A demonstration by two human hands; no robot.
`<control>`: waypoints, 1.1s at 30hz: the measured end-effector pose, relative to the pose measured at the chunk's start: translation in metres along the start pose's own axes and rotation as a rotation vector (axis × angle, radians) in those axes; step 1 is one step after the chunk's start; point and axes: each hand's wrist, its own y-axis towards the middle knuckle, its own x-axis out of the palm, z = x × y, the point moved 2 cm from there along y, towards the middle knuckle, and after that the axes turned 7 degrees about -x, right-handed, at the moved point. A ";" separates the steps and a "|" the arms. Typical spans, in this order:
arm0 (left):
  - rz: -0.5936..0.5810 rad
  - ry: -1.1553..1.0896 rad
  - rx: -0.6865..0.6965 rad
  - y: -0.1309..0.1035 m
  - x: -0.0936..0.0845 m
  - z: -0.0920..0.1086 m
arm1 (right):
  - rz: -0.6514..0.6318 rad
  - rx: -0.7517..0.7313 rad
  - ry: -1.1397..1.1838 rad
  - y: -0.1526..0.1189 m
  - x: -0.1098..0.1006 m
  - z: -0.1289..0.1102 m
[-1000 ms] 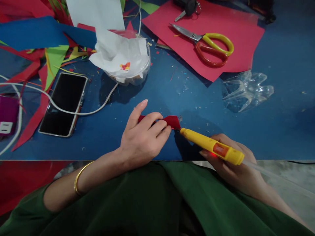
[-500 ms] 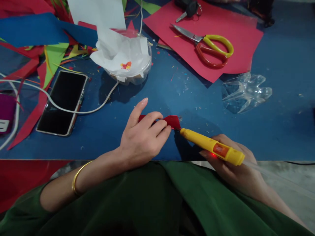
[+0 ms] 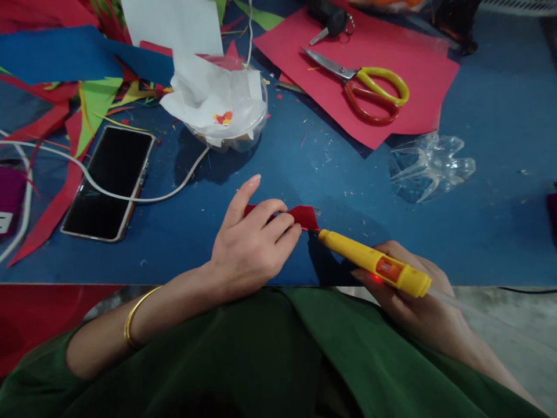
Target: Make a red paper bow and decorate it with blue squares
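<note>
My left hand (image 3: 252,247) is closed on a small folded red paper piece (image 3: 306,217) near the table's front edge; part of the paper is hidden under the fingers. Its thumb sticks out to the upper left. In my right hand (image 3: 413,302) is a yellow glue gun (image 3: 369,259) with a red light glowing on its side and a clear stick trailing from its back end. The gun's tip touches or nearly touches the right corner of the red paper.
On the blue table (image 3: 313,157) lie scissors (image 3: 369,93) and keys (image 3: 333,20) on red sheets (image 3: 418,75), crumpled clear plastic (image 3: 435,165), a clear bowl (image 3: 243,136) with white paper, a phone (image 3: 108,183) crossed by a white cable, and coloured scraps (image 3: 98,98).
The view has shifted slightly, moving the scissors, red sheets and plastic a little left in the picture. Both hands keep nearly the same pose, with the gun tip still at the paper's corner.
</note>
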 end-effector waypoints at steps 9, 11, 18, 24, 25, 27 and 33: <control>-0.042 -0.017 -0.029 0.001 -0.003 0.001 | 0.009 0.001 -0.008 -0.004 -0.002 -0.001; -0.030 -0.022 -0.019 0.001 -0.003 0.001 | 0.001 0.013 -0.008 -0.005 -0.002 -0.001; -0.019 -0.005 -0.007 0.001 -0.001 0.001 | 0.006 0.053 0.013 -0.006 -0.002 -0.001; -0.035 0.032 -0.004 0.000 -0.001 0.000 | 0.062 0.062 0.030 -0.010 -0.002 0.002; -0.035 0.030 -0.006 0.000 -0.001 0.000 | 0.079 0.076 0.040 -0.013 -0.002 0.003; -0.017 0.013 -0.005 0.000 -0.001 0.000 | 0.131 0.117 0.083 -0.020 -0.001 0.006; -0.017 -0.008 0.003 -0.001 -0.001 -0.002 | 0.361 0.177 0.375 -0.029 -0.011 0.012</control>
